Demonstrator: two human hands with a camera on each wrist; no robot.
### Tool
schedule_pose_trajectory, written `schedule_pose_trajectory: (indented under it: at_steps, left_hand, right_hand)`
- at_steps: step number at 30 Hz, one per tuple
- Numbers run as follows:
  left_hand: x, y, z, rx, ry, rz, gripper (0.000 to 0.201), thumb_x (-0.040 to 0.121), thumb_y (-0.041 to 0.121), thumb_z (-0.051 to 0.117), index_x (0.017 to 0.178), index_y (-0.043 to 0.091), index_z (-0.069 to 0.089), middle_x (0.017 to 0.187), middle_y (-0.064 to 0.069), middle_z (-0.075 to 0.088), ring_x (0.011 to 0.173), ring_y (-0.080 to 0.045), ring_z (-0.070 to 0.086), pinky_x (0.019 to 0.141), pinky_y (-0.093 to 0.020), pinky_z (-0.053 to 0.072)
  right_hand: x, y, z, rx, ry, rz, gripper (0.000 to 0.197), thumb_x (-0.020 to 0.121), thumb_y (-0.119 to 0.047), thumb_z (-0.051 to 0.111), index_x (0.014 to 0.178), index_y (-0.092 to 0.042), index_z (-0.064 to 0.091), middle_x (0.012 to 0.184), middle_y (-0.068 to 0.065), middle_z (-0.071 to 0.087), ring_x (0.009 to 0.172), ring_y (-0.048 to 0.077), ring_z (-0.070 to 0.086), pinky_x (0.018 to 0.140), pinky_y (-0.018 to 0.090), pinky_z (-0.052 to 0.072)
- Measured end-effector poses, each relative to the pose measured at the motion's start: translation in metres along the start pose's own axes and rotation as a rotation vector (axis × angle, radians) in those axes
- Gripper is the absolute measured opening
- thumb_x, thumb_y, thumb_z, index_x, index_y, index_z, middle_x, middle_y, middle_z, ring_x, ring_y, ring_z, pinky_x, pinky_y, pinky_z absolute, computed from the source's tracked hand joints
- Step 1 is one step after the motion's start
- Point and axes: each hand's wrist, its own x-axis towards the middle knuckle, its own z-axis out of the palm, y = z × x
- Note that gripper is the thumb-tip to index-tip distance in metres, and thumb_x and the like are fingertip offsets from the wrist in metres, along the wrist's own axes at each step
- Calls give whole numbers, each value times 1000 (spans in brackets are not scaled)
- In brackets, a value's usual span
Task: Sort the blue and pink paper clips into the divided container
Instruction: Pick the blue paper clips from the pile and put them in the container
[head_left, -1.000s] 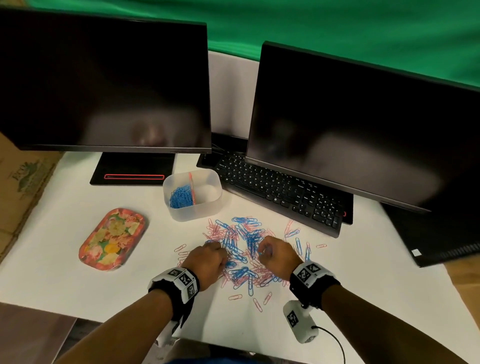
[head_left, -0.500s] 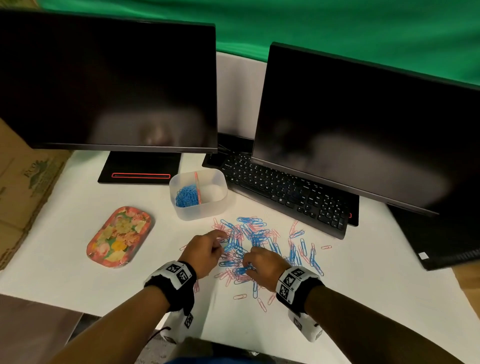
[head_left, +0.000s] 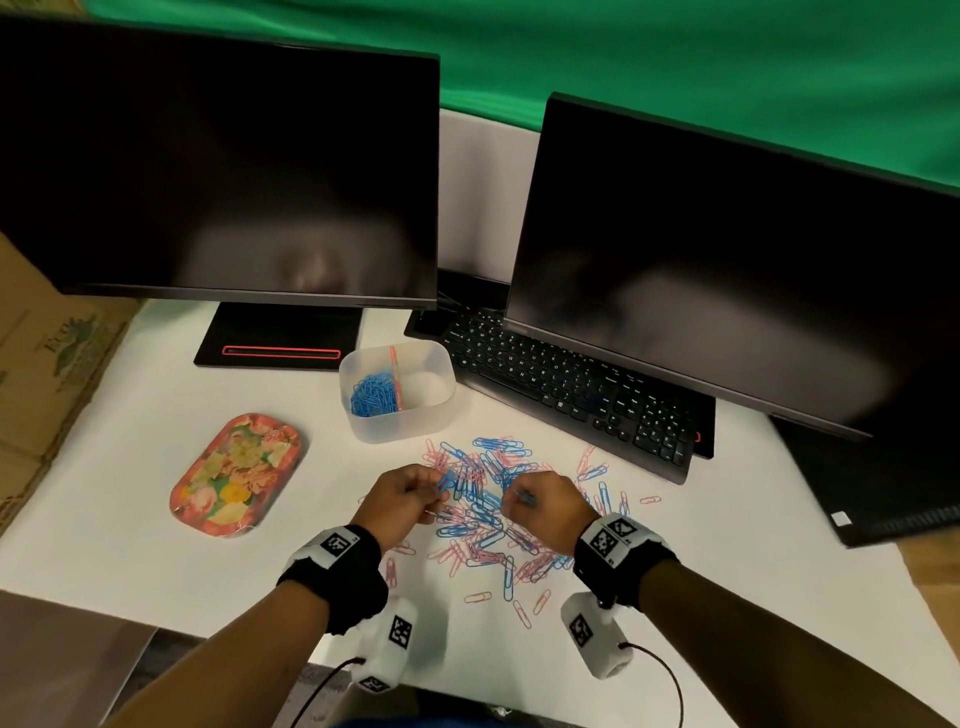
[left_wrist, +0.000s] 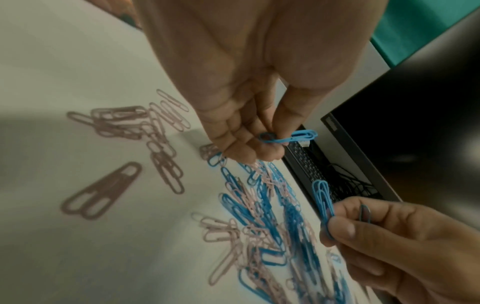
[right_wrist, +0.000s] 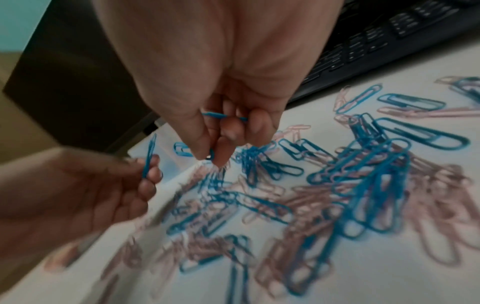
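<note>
A mixed pile of blue and pink paper clips (head_left: 488, 512) lies on the white table. Behind it stands the translucent divided container (head_left: 415, 423). Its left compartment holds blue clips (head_left: 370, 397), and no clips show in the right one. My left hand (head_left: 441, 486) hovers over the pile's left side and pinches a blue clip (left_wrist: 288, 139) between thumb and fingers. My right hand (head_left: 514, 496) hovers over the pile's middle and grips several blue clips (left_wrist: 323, 202), one of them lying across its curled fingers (right_wrist: 223, 116).
A black keyboard (head_left: 571, 387) lies right of the container, under the right monitor (head_left: 727, 249). The left monitor's base (head_left: 280, 343) stands behind the container. A floral tray (head_left: 236, 473) sits to the left. Loose clips reach toward the table's front edge.
Both hands were down on the pile with fingers in the clips. Now they are raised slightly above it, each holding blue clips, and the left has moved toward the container.
</note>
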Motion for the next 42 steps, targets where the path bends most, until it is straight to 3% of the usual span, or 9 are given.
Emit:
schedule_pose_trajectory:
  at_steps: [6, 10, 14, 18, 22, 27, 35, 38, 42]
  left_hand:
    - [-6, 16, 3, -248, -11, 31, 22, 92, -5, 50, 108, 0, 64, 79, -11, 65, 65, -18, 57, 61, -27, 49]
    - [-2, 39, -10, -185, 197, 119, 16, 88, -2, 57, 93, 6, 71, 73, -6, 69, 58, -14, 61, 58, -23, 50]
    - [10, 59, -42, -46, 404, 183, 15, 86, 4, 60, 82, 14, 71, 75, -7, 69, 59, -17, 60, 60, -25, 51]
    - [30, 74, -74, 105, 499, 150, 11, 81, 16, 62, 82, 16, 73, 77, -10, 71, 67, -27, 67, 73, -38, 59]
    - [40, 78, -84, 191, 406, 78, 13, 79, 8, 63, 83, 18, 69, 84, -10, 71, 75, -27, 70, 80, -43, 59]
    - [33, 67, -95, 165, 409, 115, 27, 80, -3, 54, 80, 22, 66, 84, -7, 68, 81, -27, 65, 89, -45, 54]
    - [15, 46, -82, 333, 443, 210, 16, 84, 7, 61, 85, 19, 71, 81, 3, 70, 75, -16, 64, 82, -27, 52]
    - [8, 41, -63, 473, 304, 249, 16, 83, 7, 60, 83, 19, 71, 78, 8, 69, 71, -11, 63, 76, -21, 49]
    - [-2, 30, -35, 771, 84, 292, 18, 79, 11, 58, 84, 23, 70, 82, 9, 70, 74, -12, 63, 74, -21, 49]
  right_hand:
    - [12, -26, -10, 314, 31, 36, 8, 82, -11, 71, 83, -3, 69, 73, 0, 64, 66, 7, 54, 68, 17, 44]
    - [28, -74, -13, 424, 55, 12, 5, 82, -2, 68, 81, -7, 69, 66, -2, 63, 46, -5, 47, 53, 7, 38]
    - [65, -116, -6, 338, 80, 29, 13, 79, -8, 67, 72, -20, 67, 75, 4, 67, 48, 5, 45, 50, 16, 37]
    - [109, -147, 9, 251, 116, 142, 7, 73, -9, 71, 78, -14, 72, 62, -2, 58, 48, 10, 45, 46, 19, 37]
    - [138, -159, 11, 175, 0, 167, 13, 76, -10, 67, 68, -20, 63, 76, 2, 63, 65, 19, 60, 48, 23, 44]
    - [145, -171, 6, 238, -110, 125, 26, 80, -2, 61, 106, 0, 66, 82, 10, 66, 70, 20, 66, 70, 33, 60]
    - [123, -164, -5, 292, 32, 78, 28, 80, 6, 56, 102, -5, 69, 91, 14, 67, 84, 31, 69, 84, 46, 57]
    - [102, -137, -15, 146, 58, 48, 25, 80, -3, 55, 84, -24, 68, 87, 9, 72, 77, 27, 70, 77, 38, 59]
    - [61, -89, -18, -155, 16, 68, 21, 85, -12, 55, 79, -25, 70, 84, -3, 70, 76, 15, 67, 74, 22, 55]
